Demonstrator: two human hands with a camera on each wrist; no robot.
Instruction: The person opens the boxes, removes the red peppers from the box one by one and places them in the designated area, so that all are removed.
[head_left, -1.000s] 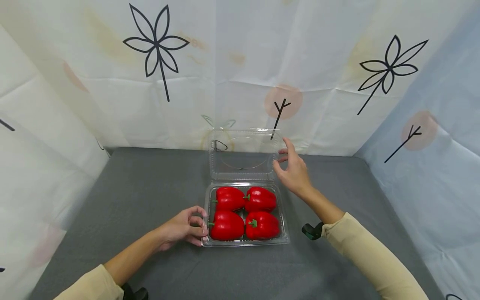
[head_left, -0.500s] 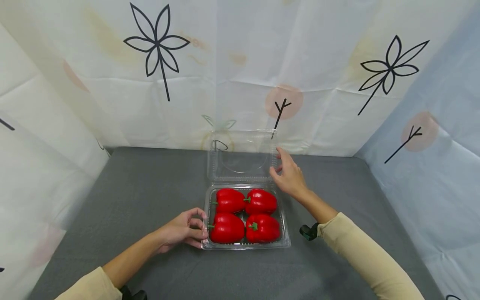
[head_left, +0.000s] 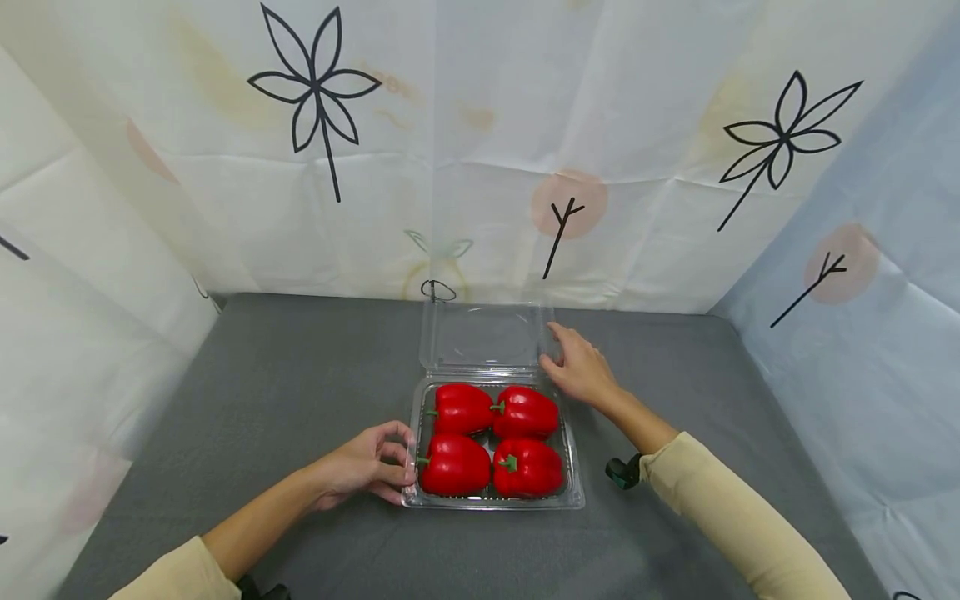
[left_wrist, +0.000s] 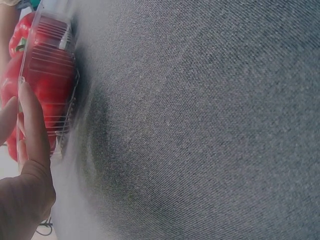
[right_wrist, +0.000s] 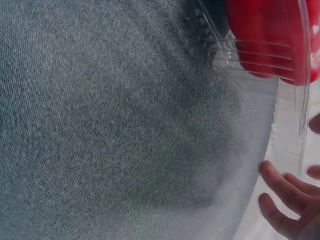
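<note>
And here is the clear container (head_left: 495, 503), sitting on the gray tabletop (head_left: 315, 358) between the 2 hands, with 4 red peppers (head_left: 455, 465) in its tray. The left hand (head_left: 371, 462) has the near part of the left rim, pinched between thumb and fingers. Up at the right side of the lid (head_left: 483, 333), the right hand (head_left: 581, 367) is held fairly wide, fingertips apart; whether they press the plastic, I can't tell.

Now the handling: thin, ribbed plastic, so I'd call it light, springy and smooth enough to slide. A hard squeeze would probably buckle a wall. The rim looks like the best hold, with the lid best taken near its outer corners. The peppers look glossy and firm, likely slippery, and I'd grip each around its broad middle; their weight I can't judge.

And the direction? Opened out, the container runs lengthwise away from the person, hinge (head_left: 487, 375) across the middle, lid leaning back at the far end, its exact tilt unclear. Of the 4 peppers, 3 point their green stems left, long axes running side to side; the near-right pepper (head_left: 528, 468) turns its stem toward the person.
</note>
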